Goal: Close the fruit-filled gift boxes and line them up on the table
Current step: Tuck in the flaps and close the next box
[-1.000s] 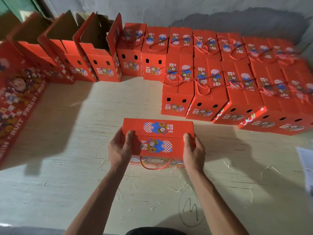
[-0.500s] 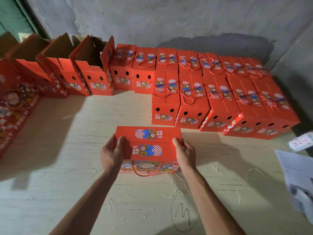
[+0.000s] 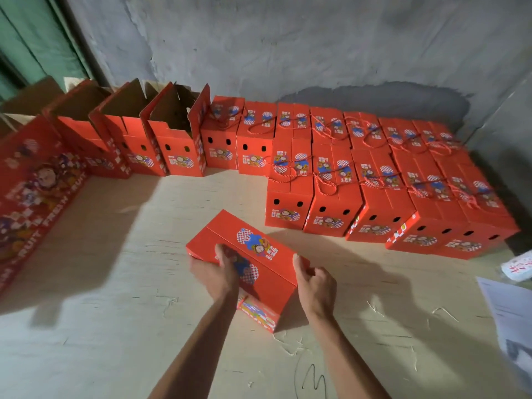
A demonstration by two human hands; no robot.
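A pale wooden table [image 3: 95, 283] stands before a grey wall. In the upper left, several open boxes [image 3: 172, 139] wait unclosed; to the right, closed boxes [image 3: 374, 180] already make two rows. At the centre, the left hand [image 3: 217, 273] and right hand [image 3: 315, 285] grip a closed gift box [image 3: 259, 254], which is now turned diagonally, no longer square as before.

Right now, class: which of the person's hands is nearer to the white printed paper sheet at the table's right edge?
Right. The right hand holds the red box's end on the white printed paper sheet side; the left hand grips its far end.
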